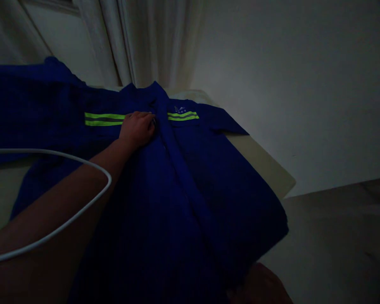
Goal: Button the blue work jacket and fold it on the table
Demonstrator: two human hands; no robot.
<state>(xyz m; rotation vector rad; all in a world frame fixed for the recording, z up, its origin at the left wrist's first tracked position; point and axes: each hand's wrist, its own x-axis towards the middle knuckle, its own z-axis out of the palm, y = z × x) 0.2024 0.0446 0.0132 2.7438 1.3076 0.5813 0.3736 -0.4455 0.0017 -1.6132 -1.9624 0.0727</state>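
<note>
A dark blue work jacket (164, 202) with yellow-green reflective stripes lies spread front up, its collar at the far side. My left hand (137, 128) rests on the chest beside the front opening, over the end of the left stripe. Its fingers are curled down onto the cloth at the placket edge. At the bottom of the view my right hand (262, 285) is closed at the jacket's lower edge. It is dark and partly cut off, and its fingertips are hidden.
A white cable (72, 158) loops across the view in front of my left forearm. Under the jacket is a pale table (264, 162), its corner showing at the right. A pale wall (288, 76) and curtains (164, 42) stand behind. The light is dim.
</note>
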